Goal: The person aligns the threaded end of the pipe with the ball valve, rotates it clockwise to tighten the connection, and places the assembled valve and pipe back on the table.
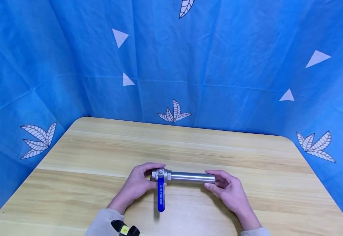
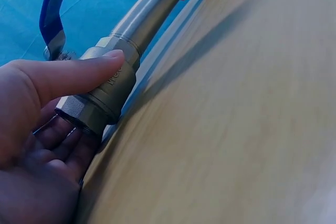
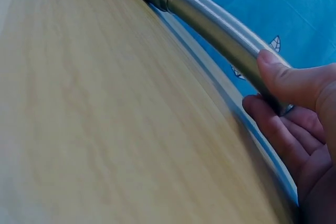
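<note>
A steel ball valve (image 1: 167, 176) with a blue lever handle (image 1: 160, 195) is joined end to end with a straight steel pipe (image 1: 192, 177). My left hand (image 1: 139, 182) grips the valve body, thumb on the near side and fingers round the far side. In the left wrist view the thumb lies along the valve body (image 2: 113, 85), just behind the pipe joint. My right hand (image 1: 228, 190) holds the pipe's free end between thumb and fingers, as the pipe (image 3: 226, 35) in the right wrist view also shows. The lever points toward me, across the pipe's line.
The pale wooden table (image 1: 106, 147) lies under both hands, its rounded far corners against a blue curtain (image 1: 171, 59) printed with white leaves and triangles. A black band with a yellow label (image 1: 124, 230) sits at the left sleeve.
</note>
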`<control>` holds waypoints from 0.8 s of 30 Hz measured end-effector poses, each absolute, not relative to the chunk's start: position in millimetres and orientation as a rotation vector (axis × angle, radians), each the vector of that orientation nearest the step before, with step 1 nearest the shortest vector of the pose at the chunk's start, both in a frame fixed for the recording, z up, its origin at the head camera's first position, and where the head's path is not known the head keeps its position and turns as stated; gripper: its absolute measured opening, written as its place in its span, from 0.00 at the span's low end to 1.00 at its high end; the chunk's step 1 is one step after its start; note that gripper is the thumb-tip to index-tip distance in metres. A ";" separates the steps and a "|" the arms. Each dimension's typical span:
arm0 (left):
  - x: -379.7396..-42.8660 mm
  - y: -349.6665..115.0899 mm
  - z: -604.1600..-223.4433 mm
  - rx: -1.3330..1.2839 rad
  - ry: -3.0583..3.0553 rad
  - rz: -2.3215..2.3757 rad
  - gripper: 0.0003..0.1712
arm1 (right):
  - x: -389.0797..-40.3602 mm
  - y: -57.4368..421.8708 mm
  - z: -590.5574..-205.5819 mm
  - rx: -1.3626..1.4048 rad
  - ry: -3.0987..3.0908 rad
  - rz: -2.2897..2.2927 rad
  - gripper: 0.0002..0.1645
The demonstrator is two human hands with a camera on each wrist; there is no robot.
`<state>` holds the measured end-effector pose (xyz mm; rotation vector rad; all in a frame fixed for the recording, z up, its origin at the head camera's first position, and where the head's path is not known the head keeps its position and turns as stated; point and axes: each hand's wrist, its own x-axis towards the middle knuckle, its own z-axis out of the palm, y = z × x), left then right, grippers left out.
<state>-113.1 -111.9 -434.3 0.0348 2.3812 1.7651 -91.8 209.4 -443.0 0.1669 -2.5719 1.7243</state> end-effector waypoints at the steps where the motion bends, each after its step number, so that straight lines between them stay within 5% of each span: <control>1: -113.4 -111.8 -434.0 0.043 2.384 1.757 0.32 | -91.9 209.8 -443.2 0.173 -2.570 1.717 0.24; 24: -112.0 -109.2 -435.6 0.039 2.429 1.810 0.30 | -90.3 208.3 -433.2 0.029 -2.680 1.584 0.21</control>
